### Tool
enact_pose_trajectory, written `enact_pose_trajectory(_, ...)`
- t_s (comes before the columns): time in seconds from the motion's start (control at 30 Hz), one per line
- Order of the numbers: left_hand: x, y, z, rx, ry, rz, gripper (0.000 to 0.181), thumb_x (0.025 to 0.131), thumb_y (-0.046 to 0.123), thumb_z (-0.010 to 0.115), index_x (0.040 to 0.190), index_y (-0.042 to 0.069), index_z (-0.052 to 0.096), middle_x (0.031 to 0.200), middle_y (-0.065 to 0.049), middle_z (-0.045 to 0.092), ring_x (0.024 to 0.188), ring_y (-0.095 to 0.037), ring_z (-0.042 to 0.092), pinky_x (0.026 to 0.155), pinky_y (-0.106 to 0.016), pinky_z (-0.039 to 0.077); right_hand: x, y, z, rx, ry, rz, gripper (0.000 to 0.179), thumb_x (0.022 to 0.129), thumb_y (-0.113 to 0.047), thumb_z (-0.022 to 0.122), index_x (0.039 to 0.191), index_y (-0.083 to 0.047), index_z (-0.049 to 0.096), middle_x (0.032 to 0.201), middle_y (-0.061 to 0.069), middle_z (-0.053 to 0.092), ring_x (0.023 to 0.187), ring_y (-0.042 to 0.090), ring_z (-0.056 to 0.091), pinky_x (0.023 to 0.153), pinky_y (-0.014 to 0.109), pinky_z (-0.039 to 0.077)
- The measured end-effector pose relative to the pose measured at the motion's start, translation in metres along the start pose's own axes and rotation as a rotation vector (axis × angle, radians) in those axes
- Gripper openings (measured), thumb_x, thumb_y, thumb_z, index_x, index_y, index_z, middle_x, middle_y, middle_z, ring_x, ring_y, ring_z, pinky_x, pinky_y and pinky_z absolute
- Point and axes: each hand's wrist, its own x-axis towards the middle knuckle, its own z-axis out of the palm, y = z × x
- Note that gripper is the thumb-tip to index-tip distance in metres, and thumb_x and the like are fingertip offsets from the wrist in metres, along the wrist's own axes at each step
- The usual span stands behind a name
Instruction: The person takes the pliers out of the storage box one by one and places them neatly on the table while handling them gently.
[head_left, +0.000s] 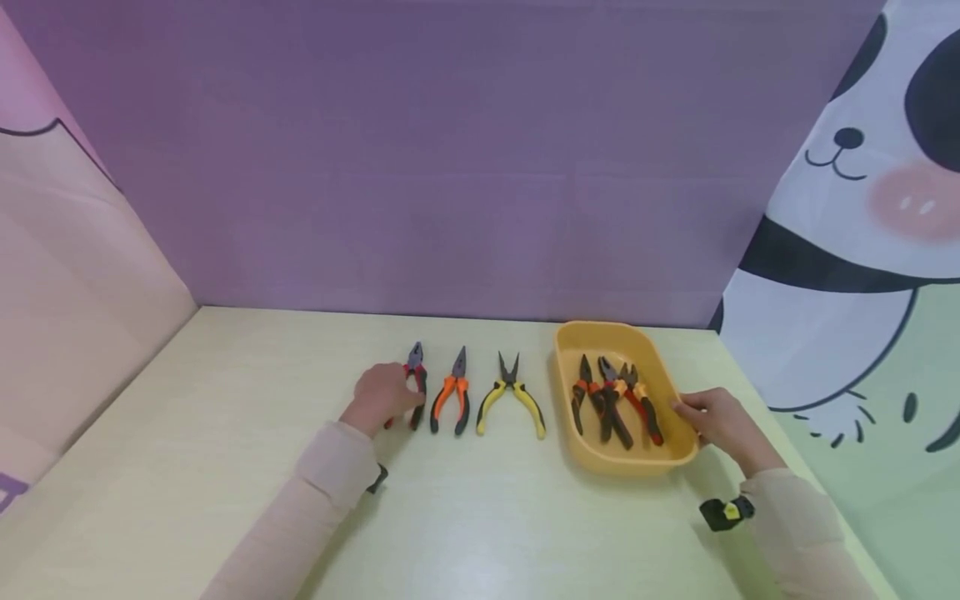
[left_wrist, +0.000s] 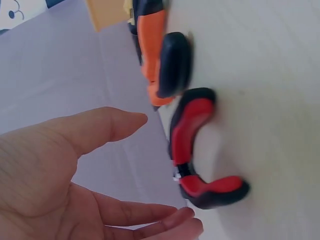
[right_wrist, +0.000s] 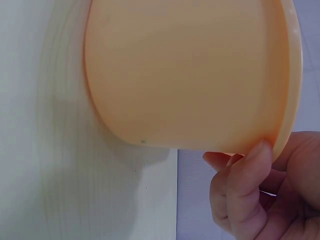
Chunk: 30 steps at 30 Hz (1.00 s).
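My left hand (head_left: 382,396) is over the handles of red-and-black combination pliers (head_left: 416,357) on the table. In the left wrist view, the thumb and fingers are spread to either side of the pliers' handles (left_wrist: 193,112), with a gap between thumb and grip. At the right, my right hand (head_left: 716,421) pinches the rim of a yellow plastic tray (head_left: 622,462), thumb on the wall and fingers curled below the edge, as the right wrist view shows. Inside the tray lie three pliers with dark and red or orange grips (head_left: 648,417).
Beside the red-and-black pliers lie orange-and-black long-nose pliers (head_left: 447,390), then yellow-handled long-nose pliers (head_left: 531,402) with spread handles. The light table (head_left: 480,517) ends at a purple backdrop (head_left: 450,167) behind, with a panda-printed cloth (head_left: 840,333) on the right.
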Motion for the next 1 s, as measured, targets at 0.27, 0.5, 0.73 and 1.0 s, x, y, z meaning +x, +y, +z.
enact_pose_trajectory(0.27,-0.008,0.012,-0.009,-0.033,0.033,0.031,0.032,0.085,0.035,0.066,0.083,0.005,0.057,0.069,-0.004,0.053,0.053,-0.014,0.047,0.045,-0.025,0.034,-0.001,-0.001,0.0,0.006,0.004,-0.019,0.042,0.098,-0.019,0.05,0.123,0.014,0.051,0.094,0.02,0.066,0.065,0.015,0.06,0.059,0.032,0.053)
enact_pose_trajectory(0.5,-0.012,0.029,-0.015,-0.063,0.042,0.024,0.037,0.086,0.036,0.065,0.09,0.0,0.061,0.069,-0.005,0.051,0.051,-0.014,0.047,0.048,-0.026,0.038,-0.002,-0.001,0.001,0.005,0.013,-0.045,0.04,0.098,-0.018,0.05,0.121,0.014,0.054,0.093,0.02,0.067,0.064,0.015,0.06,0.058,0.032,0.052)
enact_pose_trajectory(0.73,-0.012,0.048,-0.014,-0.053,0.033,0.051,0.041,0.086,0.039,0.065,0.099,0.001,0.06,0.08,-0.007,0.055,0.062,-0.019,0.052,0.05,-0.028,0.041,-0.002,0.0,0.001,-0.002,0.017,-0.053,0.04,0.098,-0.018,0.05,0.121,0.014,0.053,0.093,0.02,0.067,0.063,0.015,0.059,0.057,0.032,0.052)
enact_pose_trajectory(1.0,-0.019,0.069,-0.016,-0.043,0.055,0.149,0.035,0.087,0.039,0.064,0.072,0.009,0.052,0.062,0.0,0.045,0.055,-0.016,0.046,0.05,-0.028,0.038,-0.003,-0.002,0.0,-0.001,0.01,-0.032,0.041,0.098,-0.019,0.049,0.122,0.015,0.052,0.092,0.02,0.066,0.064,0.015,0.059,0.058,0.032,0.052)
